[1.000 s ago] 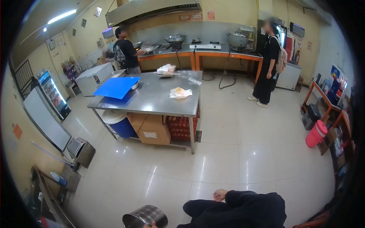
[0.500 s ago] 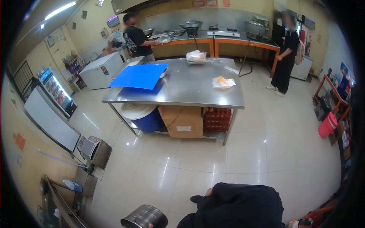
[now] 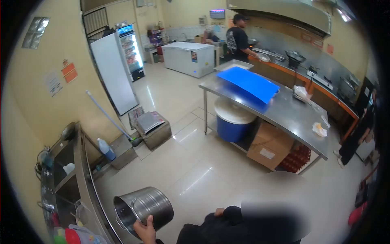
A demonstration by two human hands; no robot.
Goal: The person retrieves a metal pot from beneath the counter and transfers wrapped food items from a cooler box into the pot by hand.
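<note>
My left hand (image 3: 145, 231) grips the near side of a large ribbed metal pot (image 3: 152, 205), thumb on its outer wall. The pot is tilted, its mouth facing left, and its inside looks dark. Near my dark clothing at the bottom centre, my right hand (image 3: 219, 212) shows only as a small patch of curled fingers; whether they hold anything is hidden. To the left of the pot stands a metal sink (image 3: 67, 199) with bottles and utensils.
A steel table (image 3: 298, 126) bears a blue sheet (image 3: 248, 83); a blue bucket (image 3: 231, 128) and a carton (image 3: 270, 145) sit beneath. One person (image 3: 237, 42) stands at the stoves, another (image 3: 357, 130) at the right. A step (image 3: 152, 132) and blue bottle (image 3: 106, 149) are left.
The view has swung left, bringing the sink into sight and shifting the table right. More of the pot and my left hand now shows. The pot has come nearer the sink.
</note>
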